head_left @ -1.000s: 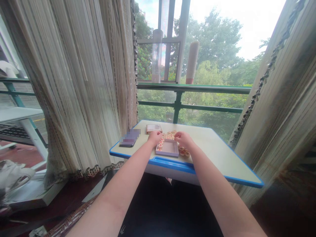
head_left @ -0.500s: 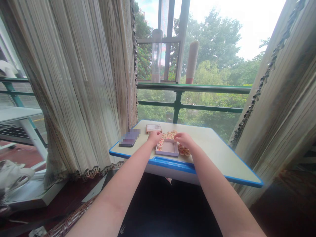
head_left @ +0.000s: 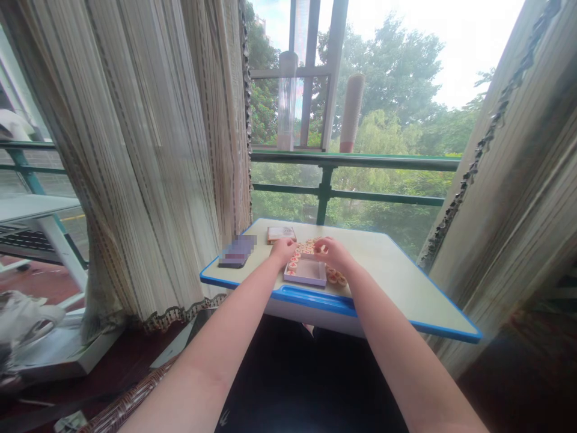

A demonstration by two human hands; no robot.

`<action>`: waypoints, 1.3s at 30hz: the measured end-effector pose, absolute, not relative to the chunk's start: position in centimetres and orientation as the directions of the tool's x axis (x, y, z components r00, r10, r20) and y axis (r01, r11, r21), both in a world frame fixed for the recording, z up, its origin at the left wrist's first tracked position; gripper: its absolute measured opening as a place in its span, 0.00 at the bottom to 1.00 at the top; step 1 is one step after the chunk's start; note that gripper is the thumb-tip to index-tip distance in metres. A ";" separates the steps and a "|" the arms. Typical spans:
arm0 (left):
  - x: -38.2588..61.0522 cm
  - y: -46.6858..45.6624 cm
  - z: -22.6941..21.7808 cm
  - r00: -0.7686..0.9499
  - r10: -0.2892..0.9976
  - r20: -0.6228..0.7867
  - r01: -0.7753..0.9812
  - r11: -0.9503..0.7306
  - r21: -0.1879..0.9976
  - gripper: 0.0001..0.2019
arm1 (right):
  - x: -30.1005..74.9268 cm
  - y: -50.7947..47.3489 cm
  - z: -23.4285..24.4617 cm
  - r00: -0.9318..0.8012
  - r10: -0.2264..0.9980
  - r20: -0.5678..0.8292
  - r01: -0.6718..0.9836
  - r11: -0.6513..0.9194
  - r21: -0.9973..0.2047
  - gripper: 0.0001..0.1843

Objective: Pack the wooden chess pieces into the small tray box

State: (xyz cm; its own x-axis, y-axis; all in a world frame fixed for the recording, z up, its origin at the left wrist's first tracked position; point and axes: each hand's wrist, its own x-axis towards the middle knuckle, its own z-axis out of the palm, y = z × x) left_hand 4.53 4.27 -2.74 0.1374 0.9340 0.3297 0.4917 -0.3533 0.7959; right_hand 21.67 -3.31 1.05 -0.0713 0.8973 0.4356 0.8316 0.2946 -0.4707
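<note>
At the window, two pale striped curtains hang on either side of you, and green trees fill the view between them. A green railing crosses in front of the trees. Below it stands your cream table, edged in blue, with part of another white table off to your left. Two tall columns rise above the railing: a clear ribbed one and a pale one with a red base.

Near the table's front edge, between your forearms, sits a shallow open box. To its left lies a flat dark item, partly blurred out; farther back is a small flat case.

Your left hand is by the box's far left corner, fingers curled with the tips close together; you cannot tell from here whether they grip anything. Your right hand is over the far right corner, fingers bent and partly closed; whether it has a piece is too small to tell.

Smallest are the round pieces: a column along the box's left side, a cluster beyond its far edge, and a few just right of it.
</note>
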 end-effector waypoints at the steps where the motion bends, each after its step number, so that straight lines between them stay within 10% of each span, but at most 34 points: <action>1: 4.5 4.3 -2.7 0.140 0.934 0.330 0.491 -0.355 0.795 0.08 | 21.7 -3.3 1.0 -0.092 0.876 0.474 0.826 0.333 -0.455 0.08; 23: 4.5 3.7 -2.4 0.152 0.937 0.314 0.484 -0.348 0.803 0.09 | 21.6 -3.8 1.3 -0.079 0.953 0.293 0.930 0.176 -0.322 0.21; 39: 4.5 3.5 -2.2 0.158 0.934 0.321 0.502 -0.355 0.788 0.11 | 23.0 -2.7 0.9 0.252 0.943 0.217 0.921 -0.165 -0.353 0.10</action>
State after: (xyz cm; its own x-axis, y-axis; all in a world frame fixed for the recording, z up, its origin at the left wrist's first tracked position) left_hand 4.51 3.47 -2.22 0.1577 0.9340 0.3206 0.5020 -0.3555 0.7885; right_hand 23.02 -2.75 0.86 0.2523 0.9431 0.2168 0.9210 -0.1653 -0.3528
